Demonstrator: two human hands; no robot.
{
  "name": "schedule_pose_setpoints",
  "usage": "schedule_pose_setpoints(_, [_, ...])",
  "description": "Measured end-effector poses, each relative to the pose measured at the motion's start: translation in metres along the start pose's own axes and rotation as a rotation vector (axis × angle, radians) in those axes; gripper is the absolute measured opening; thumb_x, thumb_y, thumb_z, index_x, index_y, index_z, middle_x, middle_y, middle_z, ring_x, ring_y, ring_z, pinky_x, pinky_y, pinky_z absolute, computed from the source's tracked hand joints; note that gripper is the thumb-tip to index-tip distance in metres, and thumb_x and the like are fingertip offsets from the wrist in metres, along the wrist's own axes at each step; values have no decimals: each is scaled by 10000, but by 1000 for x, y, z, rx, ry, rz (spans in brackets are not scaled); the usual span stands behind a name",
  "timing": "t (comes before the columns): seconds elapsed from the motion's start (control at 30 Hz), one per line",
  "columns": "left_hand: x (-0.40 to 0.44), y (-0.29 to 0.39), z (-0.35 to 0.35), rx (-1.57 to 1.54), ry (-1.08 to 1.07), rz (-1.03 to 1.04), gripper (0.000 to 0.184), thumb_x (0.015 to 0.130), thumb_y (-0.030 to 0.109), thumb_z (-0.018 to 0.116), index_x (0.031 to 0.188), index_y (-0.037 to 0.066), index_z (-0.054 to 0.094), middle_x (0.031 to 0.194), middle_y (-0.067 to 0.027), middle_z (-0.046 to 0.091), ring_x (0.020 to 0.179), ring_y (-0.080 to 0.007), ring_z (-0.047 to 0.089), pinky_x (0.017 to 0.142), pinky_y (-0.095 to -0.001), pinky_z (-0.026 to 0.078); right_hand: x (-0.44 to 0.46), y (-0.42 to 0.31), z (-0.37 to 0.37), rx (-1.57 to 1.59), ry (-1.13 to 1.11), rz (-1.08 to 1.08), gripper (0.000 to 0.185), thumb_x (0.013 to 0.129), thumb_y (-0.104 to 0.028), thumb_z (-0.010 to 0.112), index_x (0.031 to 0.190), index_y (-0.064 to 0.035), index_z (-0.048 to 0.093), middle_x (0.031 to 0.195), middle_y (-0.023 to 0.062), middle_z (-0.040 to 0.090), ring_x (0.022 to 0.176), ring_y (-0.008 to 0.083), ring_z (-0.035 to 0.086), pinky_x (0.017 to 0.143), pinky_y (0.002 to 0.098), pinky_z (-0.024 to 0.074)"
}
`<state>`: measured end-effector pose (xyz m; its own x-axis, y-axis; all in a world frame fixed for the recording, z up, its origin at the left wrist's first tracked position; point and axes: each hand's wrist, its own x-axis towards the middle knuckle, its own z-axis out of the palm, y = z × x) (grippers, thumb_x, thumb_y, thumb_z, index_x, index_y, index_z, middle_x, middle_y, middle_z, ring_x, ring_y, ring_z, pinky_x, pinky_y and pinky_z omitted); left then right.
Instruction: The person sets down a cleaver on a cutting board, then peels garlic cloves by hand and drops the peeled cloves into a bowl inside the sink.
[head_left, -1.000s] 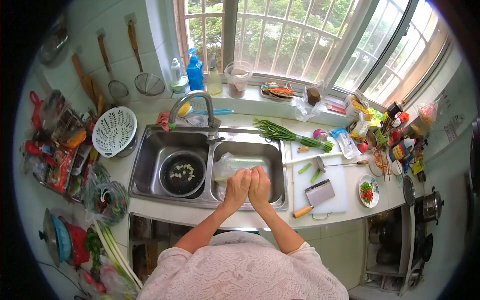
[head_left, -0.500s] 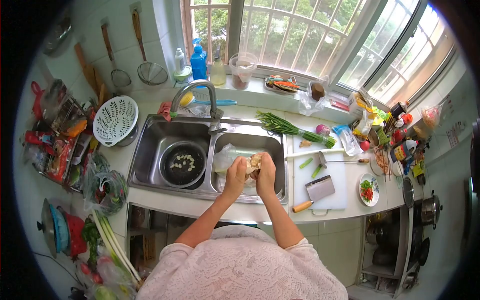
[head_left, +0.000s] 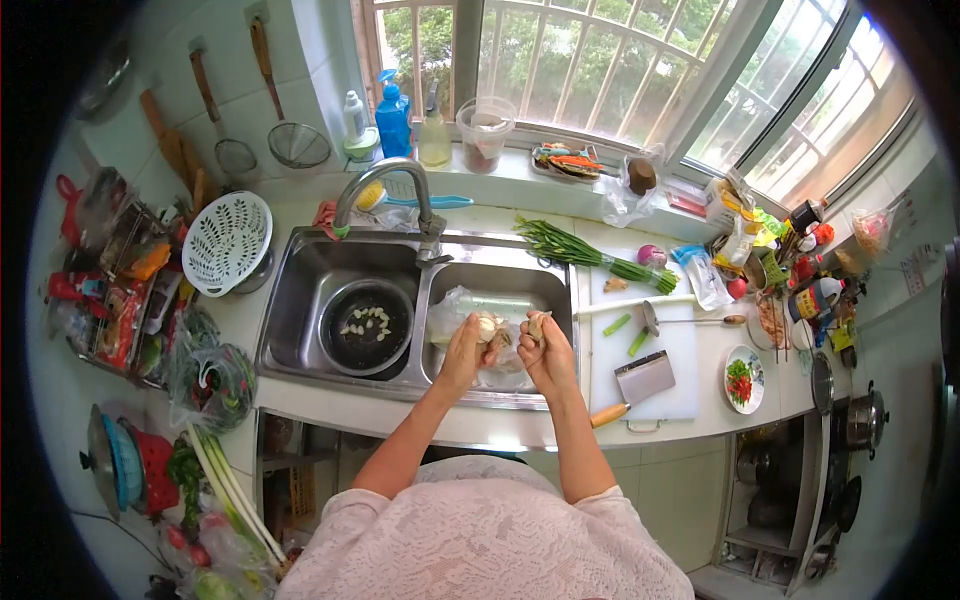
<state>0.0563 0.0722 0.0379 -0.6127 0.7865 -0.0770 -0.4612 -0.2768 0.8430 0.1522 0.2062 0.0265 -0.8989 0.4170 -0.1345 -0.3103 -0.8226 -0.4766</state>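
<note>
Above the right sink basin, my left hand [head_left: 466, 354] is closed around a pale garlic bulb [head_left: 487, 327]. My right hand [head_left: 548, 357] is a little to its right, fingers pinched on a smaller piece of garlic [head_left: 537, 322]. The two hands are apart. Beneath them a clear plastic bag [head_left: 451, 312] lies in the right basin [head_left: 530, 281]. In the left basin [head_left: 300, 275] stands a dark round bowl [head_left: 343, 357] with several peeled cloves [head_left: 370, 322] in it.
A faucet [head_left: 420, 190] arches behind the sink. Right of the sink, a white board [head_left: 672, 405] holds a cleaver [head_left: 645, 377], with green stalks [head_left: 590, 255] behind. A plate [head_left: 744, 380] of chopped red and green pieces stands farther right. A white colander [head_left: 228, 243] is at left.
My hands were together around the garlic and have moved apart. The garlic now shows in two parts, one in each hand. The camera view has shifted slightly.
</note>
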Motion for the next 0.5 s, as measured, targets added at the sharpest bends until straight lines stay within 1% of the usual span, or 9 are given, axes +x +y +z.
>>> schedule_pose_setpoints(0.07, [12, -4, -9, 34, 25, -41, 428, 994, 447, 301, 1011, 69, 502, 743, -10, 513, 572, -66, 430, 501, -208, 338, 0, 0, -13, -111, 83, 33, 256, 975, -244, 436, 1099, -34, 513, 920, 81, 561, 724, 136, 513, 619, 249, 440])
schedule_pose_setpoints(0.13, [35, -16, -27, 57, 91, -107, 382, 983, 437, 362, 1008, 83, 504, 775, -20, 536, 585, -68, 445, 526, -212, 376, -3, -1, -25, -154, 104, 78, 249, 973, -224, 438, 1115, -32, 505, 946, 86, 558, 749, 143, 521, 648, 259, 451])
schedule_pose_setpoints(0.2, [60, -26, -41, 56, 139, -154, 366, 975, 436, 387, 1007, 90, 503, 793, -28, 549, 594, -71, 457, 539, -212, 394, -7, 2, -38, -195, 122, 121, 244, 972, -204, 440, 1132, -29, 497, 972, 90, 555, 773, 151, 529, 677, 268, 462])
schedule_pose_setpoints(0.27, [90, -30, -51, 56, 185, -198, 352, 967, 435, 412, 1005, 96, 501, 810, -36, 562, 602, -75, 470, 553, -211, 413, -7, 5, -54, -218, 149, 191, 251, 949, -197, 496, 1142, -36, 498, 982, 85, 570, 782, 150, 563, 696, 265, 490])
schedule_pose_setpoints(0.3, [107, -31, -54, 62, 197, -243, 347, 963, 434, 422, 1004, 99, 500, 819, -42, 571, 609, -81, 480, 559, -218, 426, -8, 6, -58, -210, 167, 207, 236, 940, -183, 515, 1120, -31, 512, 964, 82, 578, 774, 146, 566, 676, 256, 491])
schedule_pose_setpoints(0.37, [144, -38, -66, 31, 217, -313, 340, 965, 423, 423, 1025, 97, 494, 836, -53, 584, 634, -97, 512, 560, -238, 446, -6, 7, -65, -242, 191, 242, 236, 941, -176, 509, 1120, -22, 514, 957, 81, 580, 759, 140, 560, 657, 248, 479])
schedule_pose_setpoints(0.43, [187, -52, -83, 79, 227, -295, 340, 966, 418, 424, 1032, 92, 493, 839, -55, 585, 646, -103, 521, 561, -242, 451, -3, 6, -66, -275, 217, 280, 226, 938, -168, 514, 1094, -6, 530, 926, 72, 592, 724, 123, 561, 609, 228, 461])
schedule_pose_setpoints(0.47, [208, -58, -91, 129, 237, -276, 341, 966, 413, 425, 1039, 86, 493, 842, -58, 585, 658, -108, 531, 561, -247, 455, 1, 7, -70, -275, 220, 279, 226, 938, -168, 514, 1094, -6, 530, 926, 72, 592, 724, 123, 561, 609, 228, 461])
schedule_pose_setpoints(0.5, [225, -58, -94, 72, 246, -288, 329, 971, 388, 426, 1043, 74, 493, 841, -65, 588, 675, -124, 550, 562, -245, 462, 4, 8, -75, -273, 231, 286, 222, 938, -167, 514, 1091, -8, 535, 928, 72, 592, 726, 124, 561, 609, 227, 460])
